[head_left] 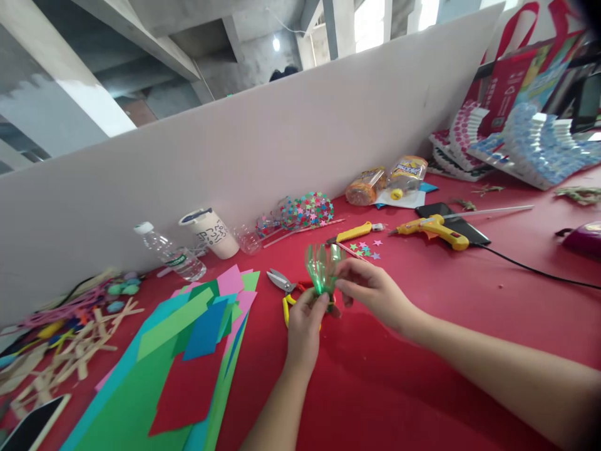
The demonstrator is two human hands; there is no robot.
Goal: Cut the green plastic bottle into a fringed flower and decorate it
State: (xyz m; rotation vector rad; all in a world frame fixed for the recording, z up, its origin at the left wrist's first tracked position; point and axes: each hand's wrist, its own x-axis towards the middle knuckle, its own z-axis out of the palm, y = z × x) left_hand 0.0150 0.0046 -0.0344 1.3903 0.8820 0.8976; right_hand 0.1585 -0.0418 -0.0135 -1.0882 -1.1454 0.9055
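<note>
The plastic (pixel 322 266), green, see-through and cut into strips at the top, is held up over the red table (pixel 399 388). The left hand (pixel 303 322) has its grip clamped on the base of the plastic, thumb against fingers. The right hand (pixel 369 291) has its fingertips at the right edge of the plastic; whether that grip pinches a strip or only touches it, I cannot tell.

The strips look thin, so a hard pull could crease one or split it down towards the base, and a loose left grip could let the plastic twist. The scissors (pixel 282 282) lie just left of the plastic, partly hidden by the left hand, and a careless sweep could catch their blades. The cutter (pixel 354 233) lies just beyond the plastic, a risk to a right hand reaching forward. The glue gun (pixel 434 228), right of the plastic, points its nozzle this way; if hot, it could burn skin or soften the strips.

Left of the plastic, the cup (pixel 216 235) bears black handwritten characters and the bottle (pixel 178 260) a green label, neither legible. Far right of the plastic, the red bag (pixel 504 88) carries white print too small to read.
</note>
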